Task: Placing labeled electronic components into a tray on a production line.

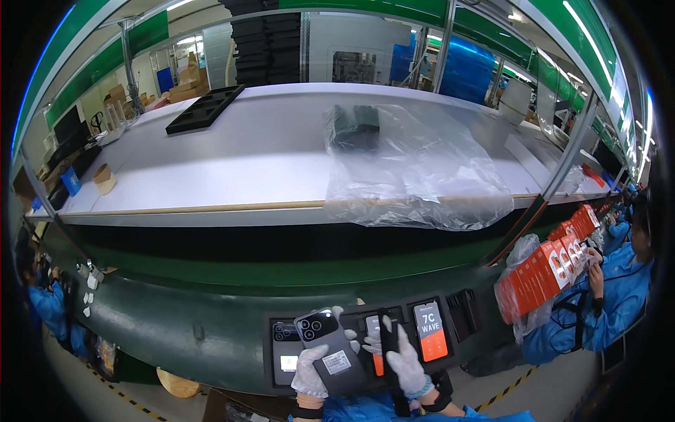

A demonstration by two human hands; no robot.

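Note:
My left hand (309, 373), in a white glove, is closed round a dark grey phone (329, 355). The phone's back faces up, with a camera cluster at its top and a white label; my fingertips come round its right edge. Close by, my gloved right hand (408, 364) grips a thin black slab (389, 344) seen edge-on, whose kind I cannot make out. Beneath both hands lies a black compartment tray (450, 352). A back-up phone (286, 332) is in its left slot. At its right lies a phone with a white and orange front (431, 332); another similar front (377, 362) is partly hidden.
The tray rests on a green belt (162, 316). Beyond it, a white bench (232, 162) bears a black tray (204, 110) and a clear plastic bag (429, 169). Orange boxes (534, 281) stand at right, beside a person in blue (612, 302). Another person (53, 309) is far left.

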